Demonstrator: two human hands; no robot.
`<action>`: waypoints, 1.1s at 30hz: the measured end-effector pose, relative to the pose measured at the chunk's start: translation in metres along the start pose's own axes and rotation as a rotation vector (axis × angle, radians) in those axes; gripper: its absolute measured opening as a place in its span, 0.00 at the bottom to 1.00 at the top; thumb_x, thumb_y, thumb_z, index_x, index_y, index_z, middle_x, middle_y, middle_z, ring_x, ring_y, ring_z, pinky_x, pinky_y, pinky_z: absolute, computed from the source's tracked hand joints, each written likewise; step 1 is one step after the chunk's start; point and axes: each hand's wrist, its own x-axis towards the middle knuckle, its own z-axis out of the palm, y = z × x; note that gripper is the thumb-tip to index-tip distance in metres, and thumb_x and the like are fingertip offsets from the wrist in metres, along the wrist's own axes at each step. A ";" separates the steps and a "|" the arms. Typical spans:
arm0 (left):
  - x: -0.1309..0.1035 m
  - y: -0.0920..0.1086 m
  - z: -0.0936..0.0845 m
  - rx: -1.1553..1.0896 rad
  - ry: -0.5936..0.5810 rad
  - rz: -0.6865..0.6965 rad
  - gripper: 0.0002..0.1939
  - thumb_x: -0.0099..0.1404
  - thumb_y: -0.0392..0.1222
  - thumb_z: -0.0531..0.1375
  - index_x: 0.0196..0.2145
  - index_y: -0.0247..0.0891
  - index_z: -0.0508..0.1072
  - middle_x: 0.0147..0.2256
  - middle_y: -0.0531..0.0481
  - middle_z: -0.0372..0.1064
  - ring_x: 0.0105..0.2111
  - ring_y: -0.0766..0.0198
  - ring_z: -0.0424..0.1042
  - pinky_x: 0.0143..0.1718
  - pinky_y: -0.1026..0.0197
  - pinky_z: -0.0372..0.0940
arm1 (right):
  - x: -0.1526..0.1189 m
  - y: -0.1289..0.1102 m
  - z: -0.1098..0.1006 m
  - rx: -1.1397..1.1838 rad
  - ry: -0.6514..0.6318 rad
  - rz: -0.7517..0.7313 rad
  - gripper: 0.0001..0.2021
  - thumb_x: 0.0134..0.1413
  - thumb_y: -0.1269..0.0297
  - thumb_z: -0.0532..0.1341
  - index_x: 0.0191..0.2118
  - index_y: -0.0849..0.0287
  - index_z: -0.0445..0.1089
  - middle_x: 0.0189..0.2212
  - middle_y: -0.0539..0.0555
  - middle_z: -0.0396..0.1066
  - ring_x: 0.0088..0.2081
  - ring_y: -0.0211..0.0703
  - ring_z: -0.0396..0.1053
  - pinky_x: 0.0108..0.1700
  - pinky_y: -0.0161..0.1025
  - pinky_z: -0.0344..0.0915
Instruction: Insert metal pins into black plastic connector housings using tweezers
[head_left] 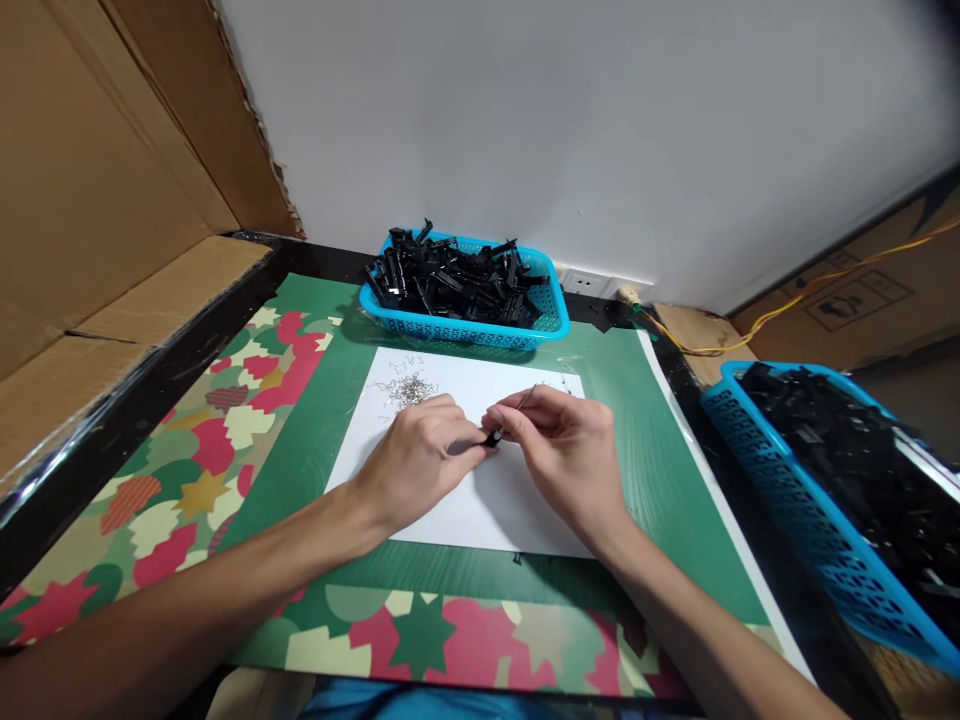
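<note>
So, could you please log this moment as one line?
left hand: small black part | right hand: thin metal spring | over white paper

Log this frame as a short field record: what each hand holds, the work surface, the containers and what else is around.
left hand: pinches a small black part at its fingertips
right hand: meets the same part, thin metal wire between its fingers
work surface: white sheet on a green mat
loose pieces: pile of small metal bits on the sheet's far left
far basket: blue, heaped with black parts
right basket: blue, black parts inside
surroundings: cardboard on the left, wall socket behind
</note>
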 end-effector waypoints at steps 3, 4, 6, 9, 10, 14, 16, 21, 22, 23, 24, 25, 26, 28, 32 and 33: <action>0.000 0.000 0.000 -0.005 0.001 -0.010 0.08 0.69 0.31 0.66 0.31 0.38 0.82 0.28 0.50 0.77 0.32 0.59 0.75 0.34 0.57 0.67 | 0.000 -0.001 0.000 -0.026 0.000 -0.002 0.07 0.64 0.65 0.67 0.33 0.57 0.79 0.30 0.53 0.83 0.30 0.44 0.81 0.35 0.40 0.78; 0.000 0.000 0.000 -0.008 0.002 -0.015 0.08 0.69 0.31 0.66 0.31 0.38 0.82 0.28 0.50 0.77 0.32 0.60 0.75 0.33 0.57 0.67 | 0.000 0.000 0.000 -0.044 0.003 -0.006 0.07 0.64 0.65 0.67 0.33 0.57 0.79 0.31 0.53 0.83 0.31 0.45 0.81 0.35 0.40 0.78; 0.000 0.000 0.000 -0.016 0.005 -0.026 0.09 0.68 0.31 0.66 0.31 0.38 0.82 0.28 0.50 0.77 0.31 0.60 0.75 0.33 0.57 0.67 | 0.000 0.001 0.000 -0.070 0.004 -0.014 0.07 0.63 0.65 0.68 0.33 0.57 0.79 0.31 0.53 0.83 0.31 0.44 0.82 0.35 0.40 0.78; 0.001 0.001 0.000 -0.039 0.011 -0.031 0.08 0.68 0.31 0.66 0.31 0.38 0.82 0.28 0.50 0.78 0.32 0.60 0.75 0.34 0.57 0.67 | -0.002 0.004 0.002 -0.088 0.001 -0.028 0.06 0.63 0.65 0.68 0.33 0.57 0.80 0.31 0.52 0.83 0.31 0.44 0.81 0.35 0.40 0.77; 0.001 0.001 0.000 -0.043 0.009 -0.029 0.08 0.68 0.30 0.66 0.31 0.38 0.81 0.28 0.51 0.77 0.32 0.60 0.75 0.34 0.57 0.67 | -0.001 0.004 0.002 -0.084 -0.008 -0.029 0.06 0.64 0.64 0.68 0.33 0.57 0.80 0.31 0.52 0.83 0.31 0.44 0.81 0.35 0.40 0.77; 0.003 0.003 -0.002 -0.020 0.046 -0.055 0.06 0.67 0.32 0.67 0.32 0.39 0.79 0.31 0.51 0.77 0.35 0.59 0.74 0.37 0.56 0.66 | 0.007 -0.001 -0.001 0.034 -0.031 -0.040 0.08 0.65 0.64 0.67 0.34 0.57 0.79 0.32 0.53 0.82 0.33 0.44 0.80 0.38 0.41 0.78; 0.007 0.003 -0.006 -0.001 0.121 -0.103 0.02 0.68 0.34 0.68 0.37 0.40 0.79 0.35 0.50 0.78 0.37 0.59 0.73 0.39 0.56 0.66 | 0.018 -0.007 -0.007 0.094 0.040 -0.083 0.08 0.67 0.63 0.66 0.35 0.57 0.78 0.32 0.53 0.81 0.33 0.44 0.80 0.39 0.42 0.77; 0.023 -0.003 -0.030 -0.061 0.456 -0.286 0.07 0.74 0.45 0.63 0.45 0.41 0.75 0.39 0.51 0.75 0.31 0.65 0.69 0.33 0.60 0.64 | 0.055 -0.012 -0.012 -0.003 0.005 -0.133 0.11 0.71 0.61 0.60 0.40 0.59 0.78 0.27 0.52 0.76 0.28 0.41 0.72 0.33 0.39 0.69; 0.026 -0.006 -0.036 -0.097 0.533 -0.301 0.08 0.75 0.47 0.62 0.45 0.41 0.73 0.38 0.51 0.73 0.30 0.65 0.68 0.31 0.61 0.63 | 0.062 -0.009 -0.009 -0.084 -0.070 -0.125 0.11 0.71 0.62 0.60 0.40 0.59 0.79 0.27 0.52 0.75 0.28 0.41 0.70 0.32 0.39 0.66; 0.029 -0.008 -0.042 -0.131 0.601 -0.303 0.09 0.75 0.49 0.61 0.46 0.42 0.71 0.37 0.51 0.71 0.30 0.66 0.68 0.29 0.62 0.62 | 0.067 -0.006 -0.004 -0.174 -0.139 -0.120 0.12 0.70 0.65 0.59 0.39 0.60 0.80 0.27 0.53 0.75 0.29 0.41 0.70 0.32 0.39 0.63; 0.031 -0.011 -0.047 -0.161 0.654 -0.294 0.10 0.76 0.50 0.60 0.46 0.42 0.70 0.35 0.52 0.69 0.28 0.66 0.67 0.27 0.63 0.60 | 0.071 -0.001 0.002 -0.258 -0.201 -0.117 0.11 0.69 0.67 0.60 0.38 0.60 0.80 0.29 0.54 0.76 0.30 0.42 0.70 0.34 0.39 0.62; 0.032 -0.013 -0.051 -0.186 0.691 -0.281 0.10 0.76 0.51 0.60 0.47 0.43 0.68 0.32 0.53 0.66 0.27 0.67 0.65 0.25 0.63 0.59 | 0.073 0.003 0.009 -0.323 -0.253 -0.116 0.10 0.67 0.69 0.60 0.38 0.60 0.80 0.30 0.54 0.77 0.31 0.42 0.70 0.35 0.39 0.61; 0.033 -0.014 -0.053 -0.208 0.710 -0.268 0.10 0.77 0.51 0.59 0.48 0.44 0.67 0.30 0.55 0.63 0.25 0.67 0.63 0.24 0.64 0.58 | 0.075 0.008 0.017 -0.363 -0.296 -0.114 0.08 0.65 0.70 0.62 0.39 0.60 0.80 0.30 0.55 0.77 0.31 0.42 0.71 0.35 0.38 0.60; 0.033 -0.017 -0.055 -0.248 0.718 -0.254 0.10 0.78 0.51 0.58 0.49 0.45 0.65 0.28 0.57 0.59 0.23 0.68 0.61 0.23 0.64 0.57 | 0.076 0.016 0.033 -0.387 -0.354 -0.096 0.05 0.61 0.69 0.65 0.39 0.60 0.80 0.29 0.53 0.76 0.30 0.41 0.69 0.34 0.37 0.58; 0.031 -0.017 -0.051 -0.307 0.708 -0.271 0.10 0.77 0.49 0.57 0.51 0.46 0.63 0.36 0.54 0.62 0.23 0.71 0.63 0.22 0.65 0.60 | 0.078 0.026 0.050 -0.364 -0.368 -0.058 0.02 0.57 0.69 0.69 0.36 0.60 0.80 0.26 0.51 0.75 0.28 0.39 0.67 0.32 0.36 0.56; 0.031 -0.017 -0.050 -0.321 0.697 -0.279 0.09 0.77 0.48 0.58 0.51 0.46 0.63 0.39 0.53 0.63 0.23 0.72 0.63 0.22 0.66 0.61 | 0.079 0.027 0.051 -0.358 -0.369 -0.055 0.02 0.56 0.69 0.68 0.35 0.60 0.80 0.26 0.51 0.75 0.27 0.39 0.68 0.32 0.36 0.56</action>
